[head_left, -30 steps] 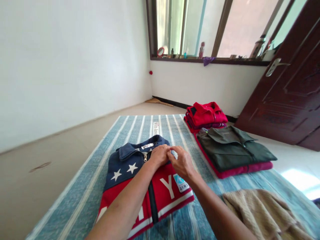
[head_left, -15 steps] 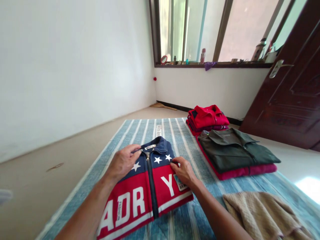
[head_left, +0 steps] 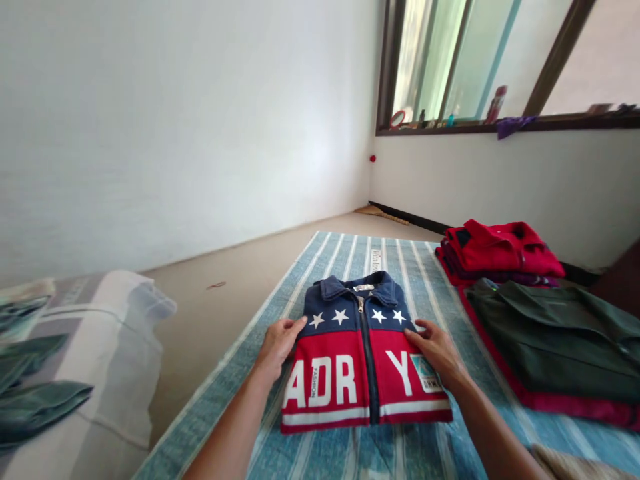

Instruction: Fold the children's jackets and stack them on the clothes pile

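Note:
A folded zip jacket, navy with white stars above and red with white letters below, lies flat on a blue striped mat. My left hand curls round the jacket's left edge, thumb on top. My right hand rests on the jacket's right side, fingers bent over the fabric near a small label. Both forearms reach in from the bottom of the view.
A red folded garment pile and a dark green folded jacket on a magenta one sit at the right on the mat. A white and green bundle lies on the floor at left. A window sill with bottles runs along the far wall.
Both hands have slid from the collar and zip outwards to the jacket's two sides. The view has swung left, bringing the bundle on the floor into sight and hiding the door.

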A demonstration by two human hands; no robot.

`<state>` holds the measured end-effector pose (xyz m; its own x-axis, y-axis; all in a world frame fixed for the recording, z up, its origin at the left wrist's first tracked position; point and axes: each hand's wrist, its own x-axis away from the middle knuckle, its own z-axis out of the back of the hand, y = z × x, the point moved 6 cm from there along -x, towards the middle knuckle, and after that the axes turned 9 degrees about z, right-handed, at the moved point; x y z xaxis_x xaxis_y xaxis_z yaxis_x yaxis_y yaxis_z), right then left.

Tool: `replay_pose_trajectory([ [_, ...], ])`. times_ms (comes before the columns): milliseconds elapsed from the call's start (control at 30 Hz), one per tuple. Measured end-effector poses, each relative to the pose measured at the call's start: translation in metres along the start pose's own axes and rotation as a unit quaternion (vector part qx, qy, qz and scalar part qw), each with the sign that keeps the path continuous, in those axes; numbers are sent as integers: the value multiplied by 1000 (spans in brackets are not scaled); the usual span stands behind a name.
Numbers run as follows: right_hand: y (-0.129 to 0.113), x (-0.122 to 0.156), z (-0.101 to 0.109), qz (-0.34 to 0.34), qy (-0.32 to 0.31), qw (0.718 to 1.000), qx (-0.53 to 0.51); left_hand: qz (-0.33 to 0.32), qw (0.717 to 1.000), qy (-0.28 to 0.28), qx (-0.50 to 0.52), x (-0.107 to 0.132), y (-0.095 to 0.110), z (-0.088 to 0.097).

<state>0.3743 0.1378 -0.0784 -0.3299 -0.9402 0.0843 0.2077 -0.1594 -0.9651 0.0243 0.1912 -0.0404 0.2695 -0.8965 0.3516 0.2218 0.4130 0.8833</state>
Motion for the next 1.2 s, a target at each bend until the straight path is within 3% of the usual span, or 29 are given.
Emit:
replay_pose_trajectory([
  [233, 3, -8, 0, -78, -42, 994, -57, 75, 994, -76, 4, -6, 3, -9],
  [533, -3, -4, -9, -145, -120, 973, -136, 110, 986, -116, 54, -24, 3, -14],
  [767, -12, -7, -16, -113, -89, 967, -208, 105, 962, -166, 191, -14, 12, -23],
  [900, -29, -6, -14, -65, -65, 967, -237, 100, 959, -157, 215, -7, 26, -23],
  [1067, -68, -6, 16, -3, -42, 967, -252, 59, 965, -136, 218, 11, 67, -27],
  [1200, -109, -8, 80, 48, -8, 968, -247, 14, 962, -146, 232, 37, 114, -57],
])
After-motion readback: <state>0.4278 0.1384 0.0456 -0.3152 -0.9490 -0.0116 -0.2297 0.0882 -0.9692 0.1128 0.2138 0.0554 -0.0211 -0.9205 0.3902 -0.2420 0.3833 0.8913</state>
